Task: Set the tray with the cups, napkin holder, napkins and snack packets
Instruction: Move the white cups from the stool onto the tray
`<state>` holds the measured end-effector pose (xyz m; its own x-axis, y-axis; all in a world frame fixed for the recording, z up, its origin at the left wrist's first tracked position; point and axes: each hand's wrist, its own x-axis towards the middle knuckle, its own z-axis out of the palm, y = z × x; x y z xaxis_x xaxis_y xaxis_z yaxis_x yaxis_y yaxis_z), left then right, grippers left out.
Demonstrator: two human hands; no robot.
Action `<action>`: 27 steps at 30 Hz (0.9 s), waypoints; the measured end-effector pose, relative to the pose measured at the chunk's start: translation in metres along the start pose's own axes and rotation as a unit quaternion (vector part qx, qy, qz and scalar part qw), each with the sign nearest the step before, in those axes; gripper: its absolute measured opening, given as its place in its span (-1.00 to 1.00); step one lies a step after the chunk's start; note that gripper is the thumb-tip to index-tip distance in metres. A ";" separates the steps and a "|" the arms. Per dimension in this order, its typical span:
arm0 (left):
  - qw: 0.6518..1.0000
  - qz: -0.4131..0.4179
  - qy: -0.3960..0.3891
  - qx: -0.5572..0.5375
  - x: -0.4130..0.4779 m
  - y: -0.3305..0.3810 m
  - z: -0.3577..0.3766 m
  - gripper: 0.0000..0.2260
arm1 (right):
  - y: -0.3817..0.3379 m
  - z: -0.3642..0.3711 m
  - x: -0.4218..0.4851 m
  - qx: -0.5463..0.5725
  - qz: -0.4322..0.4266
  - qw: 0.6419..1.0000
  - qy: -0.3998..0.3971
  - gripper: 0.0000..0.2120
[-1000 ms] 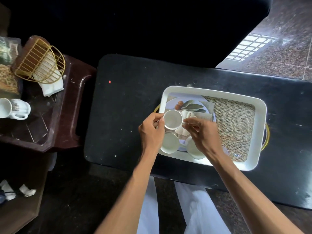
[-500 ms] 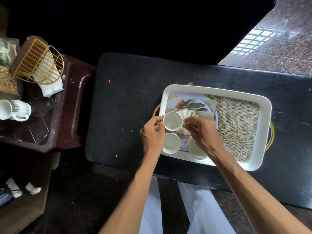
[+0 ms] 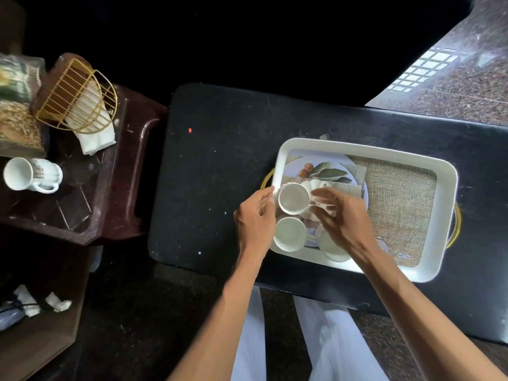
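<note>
A white tray [image 3: 445, 215] lies on the black table [image 3: 220, 174], lined with a burlap-print mat [image 3: 398, 204]. Three white cups stand upright at its left end: a far cup [image 3: 292, 199], a near-left cup [image 3: 290, 237] and a near-right cup [image 3: 334, 248], partly hidden by my right wrist. My left hand [image 3: 254, 218] is just left of the far cup, fingers extended beside its rim. Over the cup's right side my right hand [image 3: 341, 215] is blurred, with its fingers spread. The gold wire napkin holder [image 3: 78, 97], white napkins [image 3: 93, 133] and snack packets [image 3: 16, 127] are on the brown side table.
The brown side table [image 3: 121, 188] stands to the left of the black table, and a printed white mug [image 3: 31, 174] lies on its side there. Crumpled paper bits [image 3: 57, 303] lie on a lower shelf at bottom left. The tray's right half holds only the mat.
Both hands gripped the far cup earlier; now their fingers have loosened and spread off it, and the cup stands in the tray's left end. The right hand is blurred with motion.
</note>
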<state>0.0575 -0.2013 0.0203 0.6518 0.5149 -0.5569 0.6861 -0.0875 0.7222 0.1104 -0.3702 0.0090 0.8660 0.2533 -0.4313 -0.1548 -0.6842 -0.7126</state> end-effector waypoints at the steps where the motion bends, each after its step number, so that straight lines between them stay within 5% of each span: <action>1: 1.000 -0.003 0.005 -0.015 0.000 0.001 -0.005 -0.75 | -0.005 0.000 -0.002 0.002 -0.005 1.000 0.025 -0.70; 7: 0.997 0.000 0.030 -0.074 -0.001 0.002 -0.070 -0.73 | -0.059 0.026 -0.018 0.038 -0.067 0.987 0.139 -0.72; 20: 0.966 0.071 0.250 -0.011 0.030 -0.041 -0.312 -0.73 | -0.202 0.193 -0.005 0.001 -0.178 0.982 -0.069 -0.59; 27: 0.954 0.053 0.294 -0.029 0.078 -0.065 -0.391 -0.72 | -0.266 0.265 0.007 0.059 -0.193 0.974 -0.101 -0.61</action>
<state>-0.0629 0.1778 0.0906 0.4110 0.8965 -0.1655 0.5967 -0.1273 0.7923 0.0312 -0.0053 0.0484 0.7614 0.6131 -0.2108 0.0988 -0.4311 -0.8969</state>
